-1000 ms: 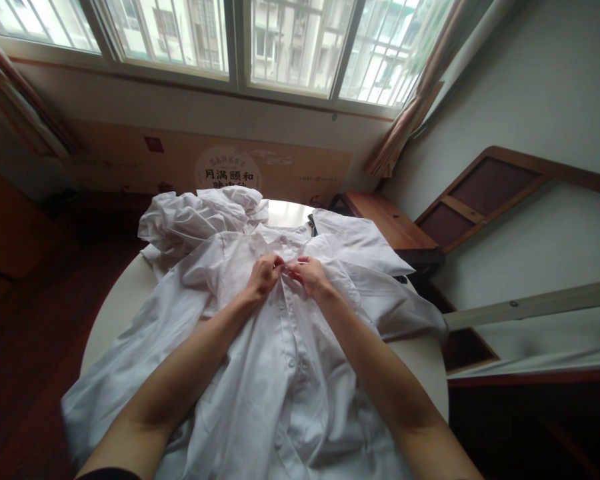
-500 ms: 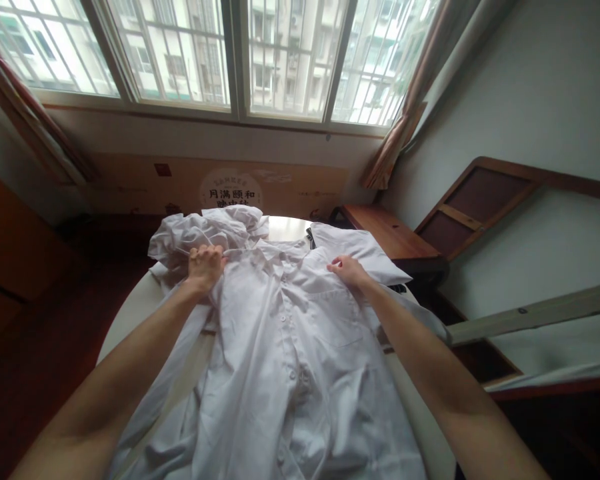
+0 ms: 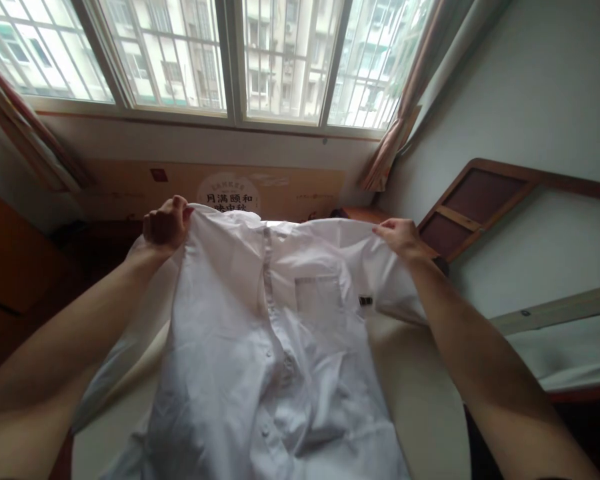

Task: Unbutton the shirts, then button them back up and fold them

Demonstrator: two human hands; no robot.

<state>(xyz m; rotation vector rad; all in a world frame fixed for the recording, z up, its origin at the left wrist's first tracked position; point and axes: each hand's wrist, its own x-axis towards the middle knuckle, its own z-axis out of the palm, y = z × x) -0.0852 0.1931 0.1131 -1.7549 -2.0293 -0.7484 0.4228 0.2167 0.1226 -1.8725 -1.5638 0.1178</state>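
A white button-up shirt (image 3: 225, 320) with a chest pocket hangs stretched between my hands, its front facing me. My left hand (image 3: 166, 223) is closed on the shirt's left shoulder area. At the other shoulder, my right hand (image 3: 397, 237) pinches the cloth between thumb and fingers. The upper part is lifted above a pale round table (image 3: 420, 380), while the lower front drapes toward me. Small buttons run down the middle placket. A dark label-like patch (image 3: 366, 301) shows near the right sleeve. The cloth hides most of the table's far side.
Beyond the table a tan printed panel (image 3: 290, 187) stands below a barred window (image 3: 280, 67). A wooden piece of furniture (image 3: 475, 200) leans by the right wall. Curtains (image 3: 385, 160) hang at both window sides, and an orange-brown cabinet (image 3: 15, 267) stands left.
Both hands have risen and moved apart, lifting the shirt's shoulders and pulling them taut. The white garments behind it are now hidden by the raised cloth.
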